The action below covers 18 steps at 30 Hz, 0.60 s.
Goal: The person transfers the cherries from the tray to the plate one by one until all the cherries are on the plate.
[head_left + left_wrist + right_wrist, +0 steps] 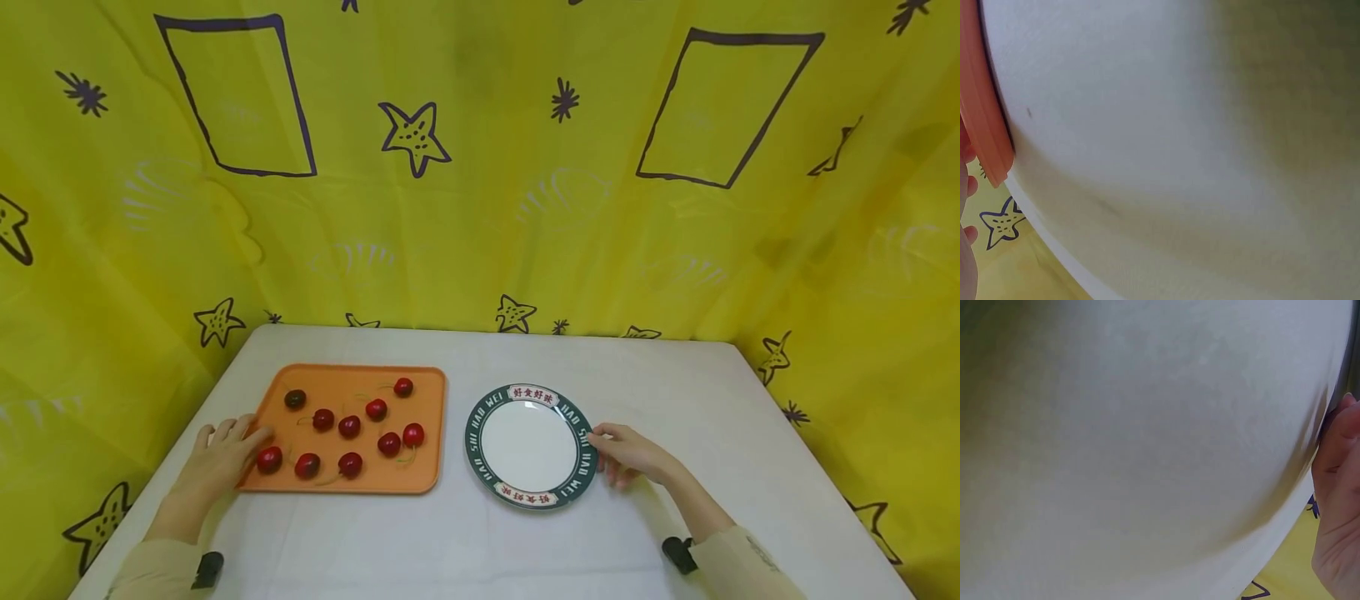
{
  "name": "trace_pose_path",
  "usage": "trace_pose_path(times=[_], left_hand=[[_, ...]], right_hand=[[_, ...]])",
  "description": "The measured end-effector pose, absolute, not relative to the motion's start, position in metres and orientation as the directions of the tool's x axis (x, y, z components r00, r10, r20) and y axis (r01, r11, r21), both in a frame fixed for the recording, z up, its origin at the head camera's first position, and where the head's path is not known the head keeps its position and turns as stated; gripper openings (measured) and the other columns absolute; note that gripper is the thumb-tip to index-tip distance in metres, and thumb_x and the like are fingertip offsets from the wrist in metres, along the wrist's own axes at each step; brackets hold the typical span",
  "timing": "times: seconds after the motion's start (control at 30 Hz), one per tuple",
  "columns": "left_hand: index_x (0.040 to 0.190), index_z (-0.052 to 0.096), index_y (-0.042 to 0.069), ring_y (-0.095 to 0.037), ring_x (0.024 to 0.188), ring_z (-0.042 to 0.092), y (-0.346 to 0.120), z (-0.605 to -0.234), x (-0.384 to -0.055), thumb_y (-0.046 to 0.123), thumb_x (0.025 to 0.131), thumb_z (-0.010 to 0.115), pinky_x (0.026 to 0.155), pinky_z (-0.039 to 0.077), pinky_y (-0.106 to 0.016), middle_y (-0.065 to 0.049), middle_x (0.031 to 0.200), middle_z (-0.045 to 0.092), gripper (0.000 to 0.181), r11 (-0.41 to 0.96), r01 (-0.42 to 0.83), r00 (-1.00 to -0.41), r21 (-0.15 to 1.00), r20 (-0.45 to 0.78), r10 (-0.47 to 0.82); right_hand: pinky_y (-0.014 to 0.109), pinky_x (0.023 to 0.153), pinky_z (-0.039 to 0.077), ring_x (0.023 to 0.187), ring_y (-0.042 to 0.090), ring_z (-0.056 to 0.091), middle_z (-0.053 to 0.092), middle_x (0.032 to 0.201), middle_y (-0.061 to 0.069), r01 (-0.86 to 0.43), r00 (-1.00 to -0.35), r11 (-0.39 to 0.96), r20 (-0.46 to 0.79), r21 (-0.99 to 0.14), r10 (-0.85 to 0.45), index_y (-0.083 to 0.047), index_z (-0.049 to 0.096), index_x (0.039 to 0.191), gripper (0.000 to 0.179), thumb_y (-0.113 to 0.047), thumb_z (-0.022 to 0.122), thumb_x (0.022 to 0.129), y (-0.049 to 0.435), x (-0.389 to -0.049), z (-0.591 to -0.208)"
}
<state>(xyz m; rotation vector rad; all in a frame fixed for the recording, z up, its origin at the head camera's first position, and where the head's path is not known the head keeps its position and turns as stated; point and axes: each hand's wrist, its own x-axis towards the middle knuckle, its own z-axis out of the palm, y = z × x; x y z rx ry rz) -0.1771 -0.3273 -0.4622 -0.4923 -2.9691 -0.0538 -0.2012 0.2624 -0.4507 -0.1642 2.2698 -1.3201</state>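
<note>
An orange tray (352, 483) lies on the left half of the table, holding several cherries (349, 427) with stems, most red and one nearly black. My left hand (217, 462) grips the tray's left rim, its fingertips close to a red cherry (269, 459) in the near-left corner. To the right of the tray is a round white plate (529, 446) with a dark green lettered border. My right hand (633, 454) pinches the plate's right rim, thumb and index finger at the edge. In both wrist views the hands show only partly, at the frame edge.
White cloth covers the table (420, 550). Yellow curtains (480, 233) with dark star drawings hang behind it and along both sides. A dark wrist strap (208, 570) is on the left wrist, another strap (678, 554) on the right.
</note>
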Motion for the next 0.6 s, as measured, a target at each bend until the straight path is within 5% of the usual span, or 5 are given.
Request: trace_pose_path(times=[0.6], left_hand=[[0.107,0.054,0.008,-0.043,0.101,0.041,-0.331,-0.4625,-0.1733,-0.003,0.081,0.055,0.087,0.025,-0.061,-0.021,0.113,0.042,0.028,0.948,0.317,-0.935,-0.018,0.16,0.315]], right_hand=[[0.02,0.045,0.046,0.046,0.013,0.054,0.057,0.06,0.006,0.214,-0.859,0.503,-0.406,-0.837,-0.311,-0.004,0.023,0.14,0.052,-0.024,0.044,0.097,0.2579,-0.2089,-0.4555]])
